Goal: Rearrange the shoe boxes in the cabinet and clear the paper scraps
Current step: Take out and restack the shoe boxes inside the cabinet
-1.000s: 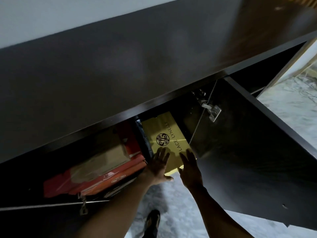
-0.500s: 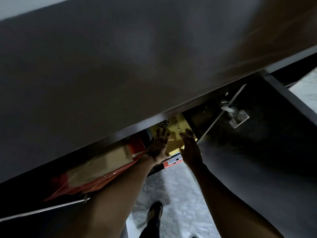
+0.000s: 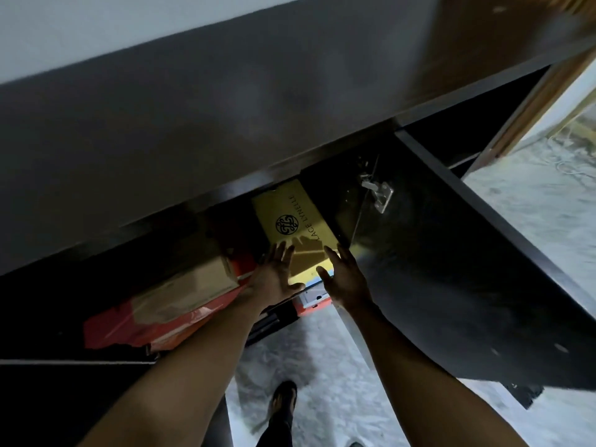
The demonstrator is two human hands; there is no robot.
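A: Nearest item?
B: Lower centre: a foot [image 3: 283, 401] in dark footwear on the pale mottled floor [image 3: 338, 366]. Both forearms run up from the bottom edge.

A: Grip state?
B: Left hand [image 3: 274, 275]: fingers straight and spread, laid flat on the near end of the yellow shoe box [image 3: 290, 214], gripping nothing. Right hand [image 3: 343, 279]: fingers straight along the box's right near corner, thumb out, also not closed on anything.

A: Box location?
B: Centre of frame, inside the cabinet opening, lid up, logo and lettering visible, far end under the cabinet top [image 3: 225, 124]. Left of it, touching or just beside, a brown box [image 3: 193, 285] lies on an orange box [image 3: 180, 317].

A: Beyond?
B: Open dark cabinet door [image 3: 451, 269] at right, metal hinge [image 3: 380, 195] on it. Pale wall [image 3: 96, 33], upper left.
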